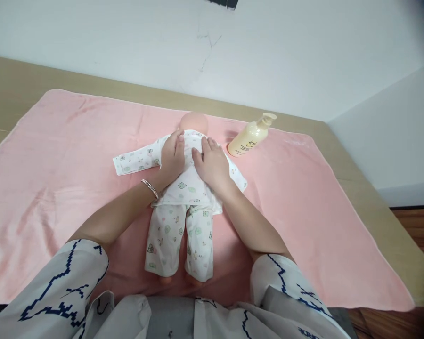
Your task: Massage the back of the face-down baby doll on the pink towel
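Note:
A baby doll (183, 186) in a white printed top and matching trousers (166, 238) lies stretched out in the middle, its smooth head (194, 123) away from me, no face showing. My left hand (173, 153) rests on the left side of the doll's upper body near the shoulder, fingers extended and close together. On the other side, my right hand (212, 162) lies flat on the top with its thumb apart. Neither hand grips anything. One doll sleeve (136, 161) reaches out to the left; the other is partly hidden behind my right hand and forearm.
Under the doll a pink blanket (297, 212) covers most of a wooden table (385, 226). A cream pump bottle (249, 138) stands on the blanket, right of the doll's head. A white wall (127, 42) rises behind the table.

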Motion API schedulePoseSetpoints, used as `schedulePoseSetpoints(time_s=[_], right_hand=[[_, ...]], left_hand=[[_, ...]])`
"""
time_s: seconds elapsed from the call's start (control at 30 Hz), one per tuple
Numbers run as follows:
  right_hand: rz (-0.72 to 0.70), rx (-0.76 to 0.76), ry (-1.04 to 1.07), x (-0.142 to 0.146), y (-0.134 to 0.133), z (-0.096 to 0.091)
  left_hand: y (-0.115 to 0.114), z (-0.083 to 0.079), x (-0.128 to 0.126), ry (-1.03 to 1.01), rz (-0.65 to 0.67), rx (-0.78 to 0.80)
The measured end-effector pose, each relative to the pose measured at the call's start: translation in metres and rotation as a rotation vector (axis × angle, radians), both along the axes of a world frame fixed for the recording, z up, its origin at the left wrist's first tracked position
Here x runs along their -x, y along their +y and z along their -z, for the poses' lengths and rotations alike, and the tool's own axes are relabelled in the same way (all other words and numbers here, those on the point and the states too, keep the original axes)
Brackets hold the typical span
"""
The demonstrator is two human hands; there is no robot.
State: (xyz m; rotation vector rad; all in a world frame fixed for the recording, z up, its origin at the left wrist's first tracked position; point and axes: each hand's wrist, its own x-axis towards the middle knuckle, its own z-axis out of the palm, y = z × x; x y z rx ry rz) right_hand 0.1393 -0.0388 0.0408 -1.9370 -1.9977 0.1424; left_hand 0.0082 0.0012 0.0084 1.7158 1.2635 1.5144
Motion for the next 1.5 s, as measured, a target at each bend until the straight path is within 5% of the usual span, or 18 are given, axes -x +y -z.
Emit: schedulePoseSetpoints(time_s=[0.07, 0.23, 0.43, 0.67, 0.93, 1.2, 1.4, 1.5], right_hand=[[0.0, 0.016, -0.074, 0.011, -0.014, -0.003], [-0.267, 0.009, -0.046, 0.013, -0.015, -0.004], [0.013, -0.08, 0.049, -0.002, 0.005, 0.0], [0.006, -0.129, -0.088, 0.012, -0.022, -0.005], [-0.045, 0.013, 0.097, -0.018, 0.015, 0.003], [0.011, 0.038, -0.021, 0.015, -0.019, 0.0], [-0.117, 0.02, 0.068, -0.012, 0.008, 0.006], [-0.06, 0.001, 0.089, -0.021, 0.016, 0.009]], left_hand=[[0.0, -0.001, 0.0, 0.036, -0.017, 0.034], [0.003, 0.002, -0.001, 0.18, -0.024, 0.062], [0.001, 0.006, 0.0, 0.408, -0.051, -0.061], [-0.005, 0.004, 0.007, 0.503, -0.113, -0.045], [-0.019, -0.002, 0.003, 0.669, -0.014, -0.028], [0.011, 0.007, 0.019, 0.646, 0.143, -0.002], [-0.028, -0.009, 0.007, 0.735, 0.029, 0.014], [-0.04, -0.014, 0.002, 0.76, 0.04, 0.01]])
